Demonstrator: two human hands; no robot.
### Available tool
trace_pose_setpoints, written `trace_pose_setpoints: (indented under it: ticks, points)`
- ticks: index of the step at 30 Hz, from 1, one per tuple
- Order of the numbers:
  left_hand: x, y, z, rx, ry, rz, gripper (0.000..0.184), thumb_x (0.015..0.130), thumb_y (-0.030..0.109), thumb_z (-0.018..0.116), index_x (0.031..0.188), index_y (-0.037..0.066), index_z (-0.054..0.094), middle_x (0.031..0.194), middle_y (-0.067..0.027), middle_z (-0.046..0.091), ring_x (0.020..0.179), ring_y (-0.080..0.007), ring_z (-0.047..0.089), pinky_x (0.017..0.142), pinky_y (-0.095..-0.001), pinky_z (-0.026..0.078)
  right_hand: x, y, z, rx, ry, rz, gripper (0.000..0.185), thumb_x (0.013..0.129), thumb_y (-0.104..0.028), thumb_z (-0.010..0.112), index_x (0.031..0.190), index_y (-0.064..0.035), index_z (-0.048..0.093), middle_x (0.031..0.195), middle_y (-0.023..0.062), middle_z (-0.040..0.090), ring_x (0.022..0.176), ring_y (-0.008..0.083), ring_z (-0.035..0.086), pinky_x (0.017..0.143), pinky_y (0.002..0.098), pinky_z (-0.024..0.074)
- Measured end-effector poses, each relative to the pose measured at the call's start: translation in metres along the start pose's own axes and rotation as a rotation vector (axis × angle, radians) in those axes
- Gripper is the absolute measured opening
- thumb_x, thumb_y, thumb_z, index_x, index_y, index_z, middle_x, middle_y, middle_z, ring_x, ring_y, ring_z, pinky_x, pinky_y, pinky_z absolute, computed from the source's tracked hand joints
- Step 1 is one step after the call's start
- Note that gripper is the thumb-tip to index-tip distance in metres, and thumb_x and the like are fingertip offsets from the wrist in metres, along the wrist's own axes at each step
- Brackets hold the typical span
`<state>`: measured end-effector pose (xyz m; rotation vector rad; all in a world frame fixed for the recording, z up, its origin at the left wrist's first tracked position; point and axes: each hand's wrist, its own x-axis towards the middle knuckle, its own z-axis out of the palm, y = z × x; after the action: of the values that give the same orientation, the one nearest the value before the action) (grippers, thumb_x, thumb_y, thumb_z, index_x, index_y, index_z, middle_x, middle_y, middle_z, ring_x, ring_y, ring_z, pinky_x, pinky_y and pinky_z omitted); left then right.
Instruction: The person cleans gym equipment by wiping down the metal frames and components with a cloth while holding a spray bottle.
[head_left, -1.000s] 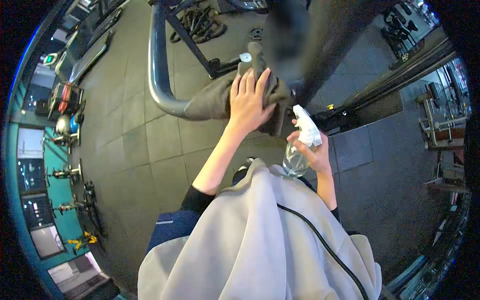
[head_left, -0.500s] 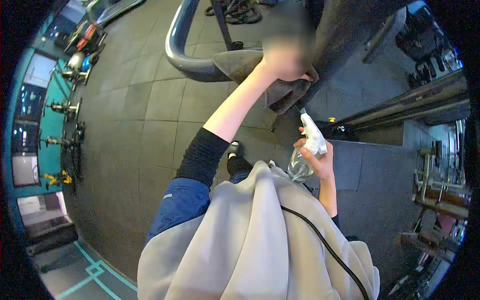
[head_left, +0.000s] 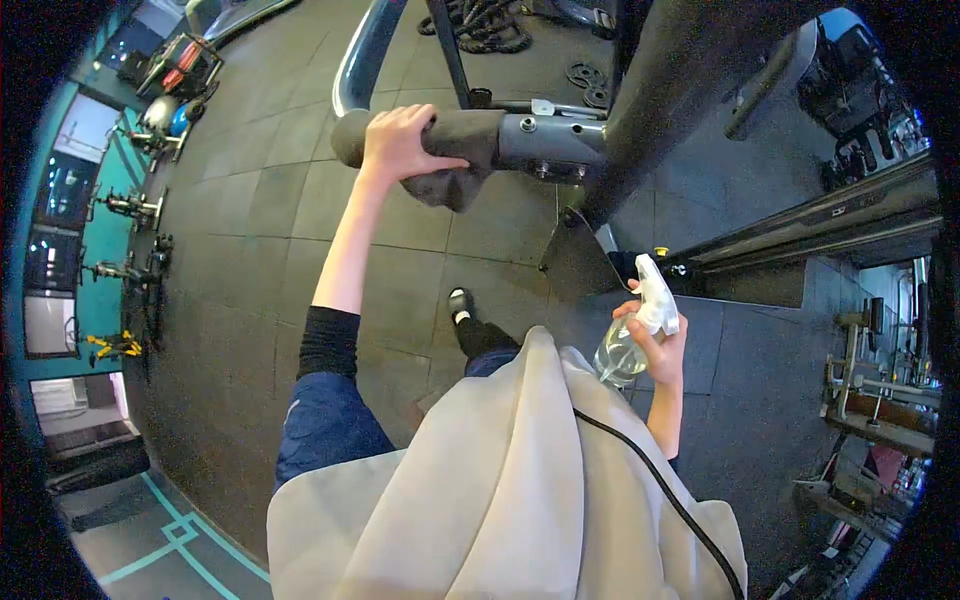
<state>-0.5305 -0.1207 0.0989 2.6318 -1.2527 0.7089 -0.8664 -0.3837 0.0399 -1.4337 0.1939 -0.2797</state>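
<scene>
Head view: at left, exercise bikes [head_left: 130,205] are lined up beside a teal wall [head_left: 108,270], and the room is floored with dark square tiles [head_left: 300,225]. A metal bar [head_left: 555,140] of a gym machine is covered along its left part by a dark cloth [head_left: 450,185]. The cloth is pressed by the left hand [head_left: 398,145], its grip half open, fingers curved over, thumb spread rightward. The cloth's long axis is laid left to right along the bar; a loose fold is hung bodyward. Right of it, a spray bottle [head_left: 628,345] is clasped in the right hand [head_left: 668,350], grip closed around it, tilted, its white nozzle pointed away from the body.
</scene>
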Motion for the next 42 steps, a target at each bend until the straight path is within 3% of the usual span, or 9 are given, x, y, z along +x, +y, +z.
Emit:
trace_pose_setpoints:
  ticks: [10,20,24,30,32,34,35,37,42]
  points:
    - [0.031,0.071,0.026,-0.095,0.188,0.053,0.076,0.056,0.071,0.067,0.097,0.007,0.060,0.088,-0.0096,0.062,0.079,-0.0273,0.062,0.069,-0.0370,0.049,0.014,0.004,-0.002,0.011,-0.079,0.005,0.051,0.076,-0.009,0.066,0.121,0.0074,0.049,0.093,0.0103,0.064,0.085,0.0154,0.062,0.074,0.0268,0.0466]
    - [0.074,0.084,0.027,-0.410,-0.203,-0.022,0.080,0.063,0.068,0.065,0.107,0.002,0.061,0.093,-0.0166,0.065,0.087,-0.0325,0.063,0.077,-0.0395,0.050,0.042,-0.002,0.041,0.047,-0.151,0.000,0.051,0.076,-0.010,0.067,0.122,0.0037,0.050,0.086,0.0066,0.065,0.080,0.0093,0.058,0.072,0.0241,0.0451]
    - [0.095,0.092,0.034,-0.669,-0.343,0.076,0.062,0.076,0.059,0.059,0.108,0.005,0.063,0.091,-0.0203,0.065,0.085,-0.0356,0.063,0.078,-0.0403,0.049,0.044,0.001,0.057,0.036,-0.101,-0.035,0.049,0.076,-0.010,0.068,0.120,0.0032,0.052,0.086,0.0064,0.065,0.078,0.0097,0.059,0.071,0.0245,0.0460]
    - [0.119,0.129,0.043,-0.539,-0.427,0.199,0.037,0.087,0.029,0.050,0.113,0.003,0.056,0.100,-0.0225,0.061,0.095,-0.0383,0.057,0.084,-0.0452,0.046,0.038,0.009,0.073,0.026,0.041,-0.028,0.047,0.076,-0.010,0.068,0.119,0.0030,0.053,0.088,0.0062,0.065,0.080,0.0103,0.059,0.071,0.0250,0.0464]
    - [0.110,0.132,0.067,-0.553,-0.229,0.253,0.041,0.083,0.024,0.053,0.117,0.001,0.052,0.109,-0.0230,0.057,0.101,-0.0386,0.055,0.085,-0.0441,0.046,0.038,0.012,0.079,0.099,0.114,-0.014,0.048,0.075,-0.008,0.069,0.119,0.0037,0.052,0.089,0.0069,0.065,0.082,0.0119,0.061,0.073,0.0258,0.0469]
    - [0.095,0.136,0.042,-0.488,-0.358,0.177,0.046,0.081,0.020,0.055,0.122,0.001,0.048,0.116,-0.0207,0.054,0.105,-0.0368,0.054,0.087,-0.0417,0.046,0.040,0.006,0.084,0.076,0.135,-0.030,0.044,0.075,-0.009,0.066,0.116,0.0049,0.054,0.098,0.0094,0.063,0.082,0.0144,0.062,0.073,0.0278,0.0476]
    - [0.086,0.135,0.049,-0.419,-0.112,0.267,0.048,0.081,0.021,0.056,0.124,0.001,0.047,0.117,-0.0190,0.054,0.106,-0.0344,0.054,0.089,-0.0405,0.045,0.040,0.004,0.085,0.052,0.146,-0.047,0.041,0.075,-0.009,0.064,0.112,0.0062,0.056,0.108,0.0120,0.061,0.083,0.0169,0.063,0.073,0.0297,0.0484]
    - [0.071,0.129,0.050,-0.275,0.206,0.429,0.049,0.081,0.019,0.055,0.127,0.003,0.046,0.122,-0.0141,0.053,0.113,-0.0279,0.052,0.097,-0.0377,0.041,0.038,0.004,0.086,0.086,0.178,-0.046,0.045,0.075,-0.007,0.066,0.116,0.0054,0.053,0.098,0.0099,0.063,0.084,0.0156,0.062,0.075,0.0284,0.0478]
    - [0.044,0.100,0.038,-0.111,0.229,0.648,0.043,0.082,0.015,0.050,0.124,0.010,0.052,0.131,-0.0106,0.049,0.123,-0.0233,0.045,0.102,-0.0370,0.036,0.033,0.008,0.084,0.062,0.208,-0.041,0.047,0.076,-0.005,0.066,0.120,0.0039,0.052,0.088,0.0064,0.065,0.084,0.0128,0.062,0.076,0.0272,0.0466]
